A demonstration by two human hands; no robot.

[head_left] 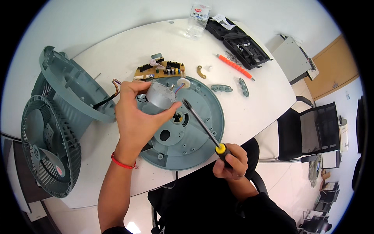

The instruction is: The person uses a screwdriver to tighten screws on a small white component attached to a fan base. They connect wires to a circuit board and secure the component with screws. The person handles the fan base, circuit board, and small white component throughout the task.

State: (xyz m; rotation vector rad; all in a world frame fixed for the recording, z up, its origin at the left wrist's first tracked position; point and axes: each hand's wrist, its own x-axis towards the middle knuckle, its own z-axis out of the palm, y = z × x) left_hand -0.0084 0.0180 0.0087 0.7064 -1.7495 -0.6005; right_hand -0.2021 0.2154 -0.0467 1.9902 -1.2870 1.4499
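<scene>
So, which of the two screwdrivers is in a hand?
The black-shafted screwdriver with the yellow and black handle, held in the right hand over the round grey base. The orange one lies untouched on the table, near the black case.

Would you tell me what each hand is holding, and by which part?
Left hand grips the small grey motor around its round body; right hand holds the screwdriver by its handle.

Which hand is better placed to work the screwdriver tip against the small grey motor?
Probably the right hand: it grips the yellow-and-black screwdriver, whose tip sits beside the small grey metal motor. The left hand is occupied holding that motor above the round grey-green plastic base.
</scene>
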